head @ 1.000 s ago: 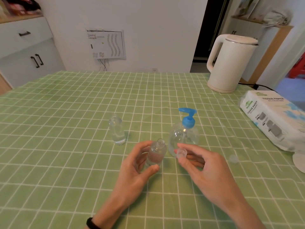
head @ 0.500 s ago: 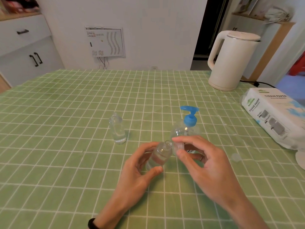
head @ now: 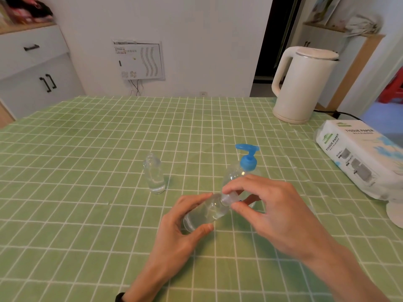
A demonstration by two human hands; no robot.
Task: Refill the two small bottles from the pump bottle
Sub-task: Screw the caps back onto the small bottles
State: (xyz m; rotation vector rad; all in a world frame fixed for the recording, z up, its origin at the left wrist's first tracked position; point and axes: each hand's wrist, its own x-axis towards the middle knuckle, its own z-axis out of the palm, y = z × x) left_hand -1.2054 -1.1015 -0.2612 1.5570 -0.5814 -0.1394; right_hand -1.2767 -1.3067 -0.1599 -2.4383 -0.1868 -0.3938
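My left hand [head: 181, 223] grips a small clear bottle [head: 205, 212], tilted with its neck toward the right. My right hand [head: 268, 212] pinches a small clear cap [head: 229, 198] right at that bottle's mouth. Just behind my hands stands the clear pump bottle [head: 236, 173] with a blue pump head [head: 247, 158]; its lower body is partly hidden by my right hand. A second small clear bottle [head: 153, 174] stands upright and uncapped to the left, apart from both hands.
A green checked tablecloth [head: 87, 171] covers the table. A white electric kettle [head: 303, 83] stands at the back right with its cord trailing right. A tissue paper pack [head: 359, 162] lies at the right edge. A white cabinet [head: 32, 68] is at far left.
My right hand brought the cap leftward onto the mouth of the small bottle. My left hand tilted the bottle further to the right.
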